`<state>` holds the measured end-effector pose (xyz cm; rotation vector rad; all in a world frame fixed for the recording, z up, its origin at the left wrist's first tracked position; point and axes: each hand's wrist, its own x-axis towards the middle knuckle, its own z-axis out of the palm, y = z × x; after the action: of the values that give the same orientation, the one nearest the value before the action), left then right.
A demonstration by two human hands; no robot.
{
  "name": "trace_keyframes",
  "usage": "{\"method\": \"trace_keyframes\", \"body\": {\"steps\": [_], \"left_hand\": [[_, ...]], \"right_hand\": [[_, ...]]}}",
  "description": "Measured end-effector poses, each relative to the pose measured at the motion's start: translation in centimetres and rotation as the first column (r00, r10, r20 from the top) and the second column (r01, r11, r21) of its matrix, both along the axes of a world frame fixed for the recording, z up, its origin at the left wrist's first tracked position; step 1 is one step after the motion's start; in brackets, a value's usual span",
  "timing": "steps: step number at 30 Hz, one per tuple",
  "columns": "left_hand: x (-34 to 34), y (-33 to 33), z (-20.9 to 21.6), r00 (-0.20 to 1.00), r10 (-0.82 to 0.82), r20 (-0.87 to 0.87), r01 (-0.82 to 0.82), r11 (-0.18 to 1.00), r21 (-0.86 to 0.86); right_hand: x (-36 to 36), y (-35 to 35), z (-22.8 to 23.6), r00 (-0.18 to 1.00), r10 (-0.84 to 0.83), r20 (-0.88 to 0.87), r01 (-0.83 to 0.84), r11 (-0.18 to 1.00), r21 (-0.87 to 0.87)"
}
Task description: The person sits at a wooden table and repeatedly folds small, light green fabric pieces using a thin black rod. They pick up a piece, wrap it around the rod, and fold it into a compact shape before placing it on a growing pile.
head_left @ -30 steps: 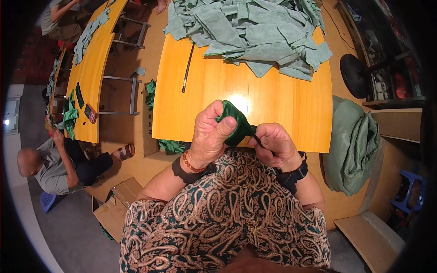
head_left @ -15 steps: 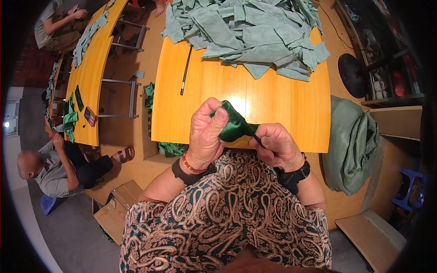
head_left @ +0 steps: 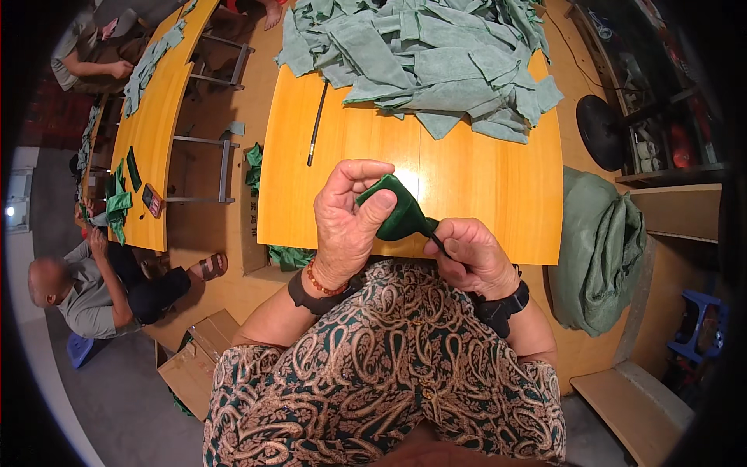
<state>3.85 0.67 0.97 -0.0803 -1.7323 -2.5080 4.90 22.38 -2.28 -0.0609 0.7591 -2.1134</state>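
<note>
My left hand (head_left: 348, 222) pinches a small dark green cloth piece (head_left: 399, 213) between thumb and fingers, above the near edge of the orange table (head_left: 467, 202). My right hand (head_left: 471, 258) grips the cloth's tapered lower end, fingers closed. A pale green fabric pile (head_left: 436, 54) covers the table's far side; a black rod (head_left: 316, 124) lies left.

Single head view, looking steeply down, close over table (head_left: 482, 202); rim perhaps warped.
</note>
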Motion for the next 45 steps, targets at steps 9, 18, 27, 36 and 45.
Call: {"method": "trace_keyframes", "body": {"steps": [9,18,27,36,45], "left_hand": [[0.2,0.2,0.1,0.994,-0.044,0.098,0.016,0.963,0.269],[0.9,0.3,-0.2,0.992,-0.120,0.030,0.112,0.976,0.185],[0.2,0.9,1.8,0.999,-0.012,0.030,0.006,0.983,0.182],[0.0,-0.2,0.4,0.995,-0.048,0.093,0.012,0.936,0.352],[0.3,0.2,-0.3,0.996,-0.067,0.058,0.050,0.964,0.260]], "right_hand": [[-0.3,0.6,0.4,0.996,0.019,-0.092,-0.013,0.998,0.069],[-0.1,-0.4,0.6,1.000,0.009,-0.010,-0.010,0.998,-0.058],[-0.6,-0.8,2.3,1.000,0.002,-0.028,-0.001,1.000,0.029],[-0.6,0.0,2.4,0.958,-0.015,-0.287,0.105,0.948,0.302],[-0.7,-0.7,1.4,0.967,-0.096,-0.235,0.142,0.973,0.183]]}}
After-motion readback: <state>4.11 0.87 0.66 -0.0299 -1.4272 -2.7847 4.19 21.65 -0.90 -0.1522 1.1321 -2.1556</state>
